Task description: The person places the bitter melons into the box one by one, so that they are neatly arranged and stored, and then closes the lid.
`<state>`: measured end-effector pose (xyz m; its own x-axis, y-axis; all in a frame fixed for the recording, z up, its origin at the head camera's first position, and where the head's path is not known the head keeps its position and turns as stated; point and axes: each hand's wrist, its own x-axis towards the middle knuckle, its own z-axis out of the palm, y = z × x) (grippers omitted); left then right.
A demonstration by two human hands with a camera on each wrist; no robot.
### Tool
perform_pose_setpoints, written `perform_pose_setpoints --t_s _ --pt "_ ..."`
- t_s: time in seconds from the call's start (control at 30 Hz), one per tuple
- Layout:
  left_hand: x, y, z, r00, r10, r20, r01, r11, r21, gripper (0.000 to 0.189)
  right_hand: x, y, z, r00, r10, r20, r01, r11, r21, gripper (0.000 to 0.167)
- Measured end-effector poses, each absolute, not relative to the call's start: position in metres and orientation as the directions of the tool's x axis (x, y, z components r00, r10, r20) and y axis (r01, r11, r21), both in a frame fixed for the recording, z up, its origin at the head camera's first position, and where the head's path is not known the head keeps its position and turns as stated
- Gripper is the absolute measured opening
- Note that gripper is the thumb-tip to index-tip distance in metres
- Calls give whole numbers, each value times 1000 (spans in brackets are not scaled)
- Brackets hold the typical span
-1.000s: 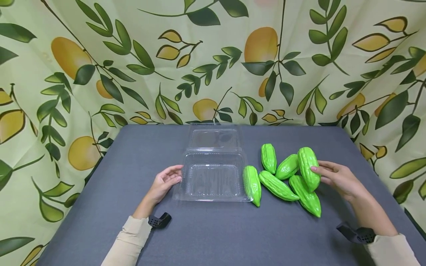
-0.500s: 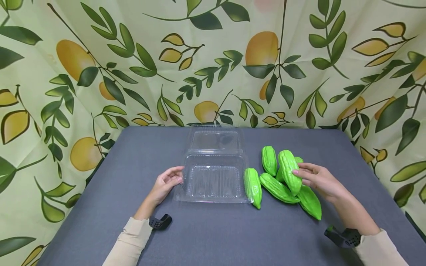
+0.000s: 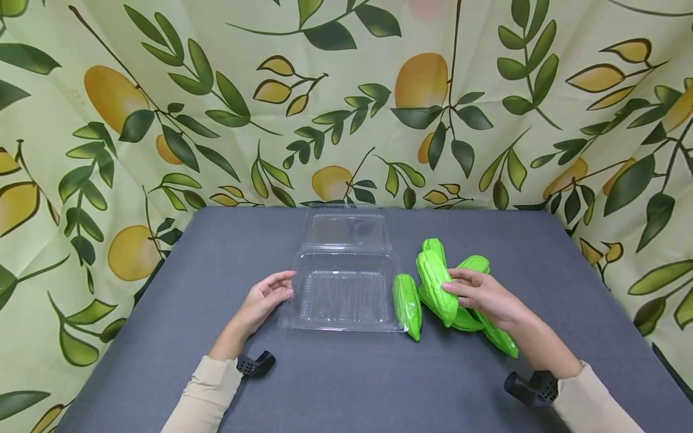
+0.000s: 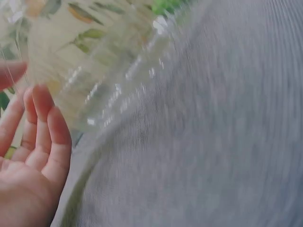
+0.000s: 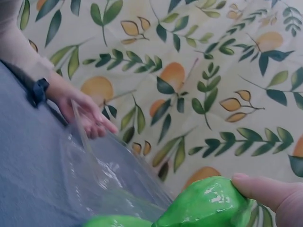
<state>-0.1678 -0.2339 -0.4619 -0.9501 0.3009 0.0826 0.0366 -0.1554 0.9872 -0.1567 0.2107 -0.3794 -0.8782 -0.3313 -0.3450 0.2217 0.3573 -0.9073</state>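
A clear plastic clamshell container [image 3: 342, 329] lies on the table with its lid [image 3: 346, 231] folded back. My left hand [image 3: 264, 300] holds the container's left edge, thumb and fingers on either side of the rim. In my right hand [image 3: 484, 299] a bright green bitter melon [image 3: 435, 291] is pinched between thumb and fingers, above the others right of the container. In the right wrist view this melon [image 5: 208, 201] shows close under the thumb. Another bitter melon [image 3: 407, 307] lies along the container's right side. More melons lie partly hidden beneath the held one and the hand.
The dark grey table [image 3: 346, 385] runs back to a hanging cloth [image 3: 335, 132] printed with leaves and orange fruit. Behind my right hand lies a bitter melon [image 3: 476, 263], and one more bitter melon [image 3: 500, 341] lies in front of it.
My right hand has carried the held bitter melon leftward over the other melons, towards the container. My left hand stays at the container's left edge.
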Motion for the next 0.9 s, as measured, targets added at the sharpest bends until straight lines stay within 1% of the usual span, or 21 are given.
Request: perform_pose_setpoints --t_s 0.17,0.4,0.6,0.77,0.9 --pt "-166 -232 -462 -958 284 27 -28 -186 982 36 -156 197 -382 -862 -358 -359 251 314 -916 76" --pt "-167 -230 -463 -952 300 53 -22 -243 970 40 -157 179 -383 -858 -379 -348 261 264 -929 75" --pt "-167 -230 -462 -951 307 32 -45 -242 969 41 -160 164 -386 -857 -391 -335 253 246 -936 71" --pt "-167 -231 -461 -950 311 6 -76 -251 965 41 -162 154 -383 -849 -412 -332 257 226 -939 72" --pt "-168 -230 -462 -950 313 16 -72 -265 962 41 -164 146 -382 -840 -434 -326 257 211 -943 71"
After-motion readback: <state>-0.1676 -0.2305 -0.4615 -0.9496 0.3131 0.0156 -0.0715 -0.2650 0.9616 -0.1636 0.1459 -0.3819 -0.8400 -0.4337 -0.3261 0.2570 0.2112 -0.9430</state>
